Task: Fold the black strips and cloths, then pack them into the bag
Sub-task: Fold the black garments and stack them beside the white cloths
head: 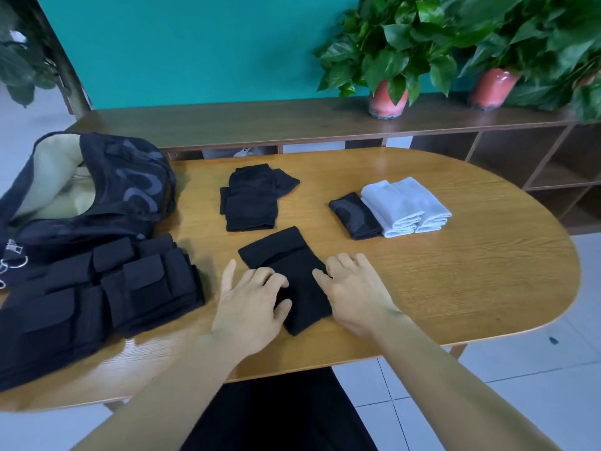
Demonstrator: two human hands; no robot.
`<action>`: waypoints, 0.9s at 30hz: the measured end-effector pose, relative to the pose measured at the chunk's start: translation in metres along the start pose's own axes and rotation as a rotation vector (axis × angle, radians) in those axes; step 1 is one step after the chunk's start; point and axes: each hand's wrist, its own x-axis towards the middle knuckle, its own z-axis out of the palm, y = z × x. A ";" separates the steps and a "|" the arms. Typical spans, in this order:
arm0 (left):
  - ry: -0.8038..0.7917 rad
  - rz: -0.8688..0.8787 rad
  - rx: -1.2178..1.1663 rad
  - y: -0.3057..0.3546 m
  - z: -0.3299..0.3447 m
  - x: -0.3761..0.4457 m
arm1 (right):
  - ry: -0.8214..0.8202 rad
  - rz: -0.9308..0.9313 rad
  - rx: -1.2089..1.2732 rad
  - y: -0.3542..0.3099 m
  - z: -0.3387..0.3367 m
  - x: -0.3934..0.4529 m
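At the upper left of the frame the black bag (97,187) lies open on the wooden table (439,288), its pale lining showing. Below it, at the left edge, sits a stack of black strips (107,294), already folded. Toward the centre, a folded black cloth (253,200) rests in the upper middle. Below it lies the black cloth being worked (292,271), angled across the table edge nearest the person. The left hand (250,304) rests on its left side with fingers loosely bent, pressing rather than grasping; the right hand (354,288) lies flat and released on its right edge. To fold well, both palms should probably smooth the layers flat and align the edges before creasing. Right of centre sit a small patterned dark cloth (356,216) and two white folded cloths (406,206).
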 end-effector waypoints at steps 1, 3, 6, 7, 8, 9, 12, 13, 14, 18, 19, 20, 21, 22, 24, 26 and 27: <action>-0.015 0.033 -0.012 -0.006 -0.001 0.000 | 0.012 0.027 -0.017 -0.004 0.002 -0.004; -0.039 0.112 -0.023 -0.018 -0.003 -0.001 | 0.060 0.087 -0.025 -0.013 0.006 -0.009; -0.036 0.222 -0.039 -0.032 -0.004 0.000 | 0.117 0.150 -0.016 -0.027 0.009 -0.014; -0.037 0.242 -0.042 -0.035 -0.005 0.000 | 0.134 0.171 -0.013 -0.032 0.009 -0.016; -0.044 0.256 -0.039 -0.037 -0.006 0.000 | 0.147 0.192 -0.008 -0.037 0.010 -0.018; -0.052 0.264 -0.035 -0.039 -0.007 0.000 | 0.154 0.210 0.000 -0.041 0.009 -0.019; -0.087 0.274 -0.035 -0.041 -0.011 0.002 | 0.160 0.235 0.014 -0.048 0.009 -0.021; -0.093 0.273 -0.045 -0.041 -0.011 0.002 | 0.170 0.237 0.016 -0.048 0.009 -0.022; -0.084 0.271 -0.069 -0.040 -0.012 0.002 | 0.189 0.239 0.016 -0.048 0.009 -0.022; 0.020 0.271 -0.269 -0.037 -0.010 -0.012 | 0.304 0.283 0.165 -0.041 0.005 -0.026; 0.021 0.284 -0.300 -0.036 -0.010 -0.016 | 0.340 0.257 0.214 -0.038 0.003 -0.028; 0.007 0.296 -0.303 -0.036 -0.009 -0.020 | 0.353 0.210 0.253 -0.036 0.002 -0.029; -0.009 0.303 -0.291 -0.036 -0.007 -0.023 | 0.351 0.155 0.288 -0.035 0.002 -0.031; -0.014 0.303 -0.282 -0.037 -0.005 -0.024 | 0.333 0.109 0.328 -0.034 0.003 -0.032; 0.007 0.290 -0.288 -0.039 -0.002 -0.022 | 0.254 0.067 0.398 -0.035 0.005 -0.036; 0.022 0.297 -0.277 -0.040 -0.002 -0.020 | 0.149 0.062 0.415 -0.036 0.006 -0.041; 0.033 0.306 -0.269 -0.040 -0.001 -0.019 | 0.111 0.066 0.418 -0.036 0.006 -0.042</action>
